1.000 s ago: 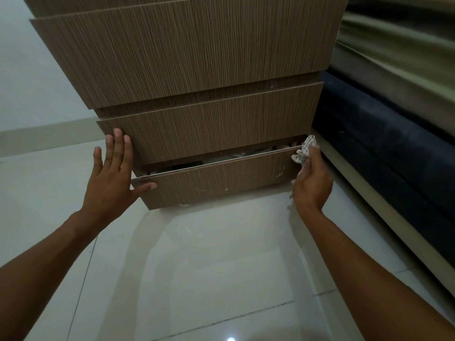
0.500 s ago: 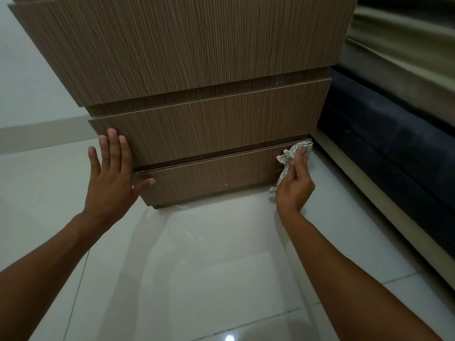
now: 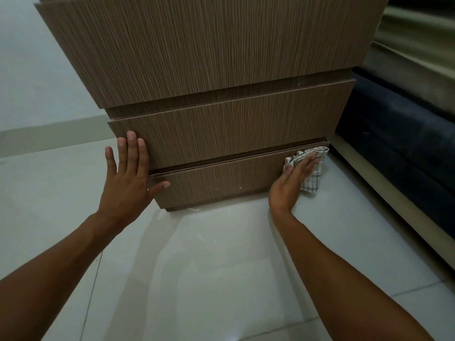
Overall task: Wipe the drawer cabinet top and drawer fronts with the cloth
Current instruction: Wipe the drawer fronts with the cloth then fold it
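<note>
Head view, looking down a drawer cabinet (image 3: 221, 57) that stands on a pale tiled floor (image 3: 209, 267), with a dark sofa (image 3: 398, 148) close along its right side. Three wood-grain fronts show; the cabinet top is out of frame. The right hand (image 3: 293, 180) lies flat with its fingers straight, pressing a checked cloth (image 3: 311, 168) against the right end of the bottom drawer front (image 3: 221, 178). The cloth is trapped between palm and wood rather than gripped in a fist, and a loose corner hangs below and to the right of the fingers. The left hand (image 3: 128, 178) is open and empty, fingers spread, resting on the left end of the middle drawer front (image 3: 234, 129) with the thumb touching the left edge of the bottom one; it seems to steady the cabinet.

The bottom front runs long from left to right, and nearly all of its unwiped length lies to the left of the cloth, toward the left hand. So the likely stroke is a sweep leftward along that axis, by the right hand, which already has the cloth. Small pale specks near the lower middle of the front lie in that path.
</note>
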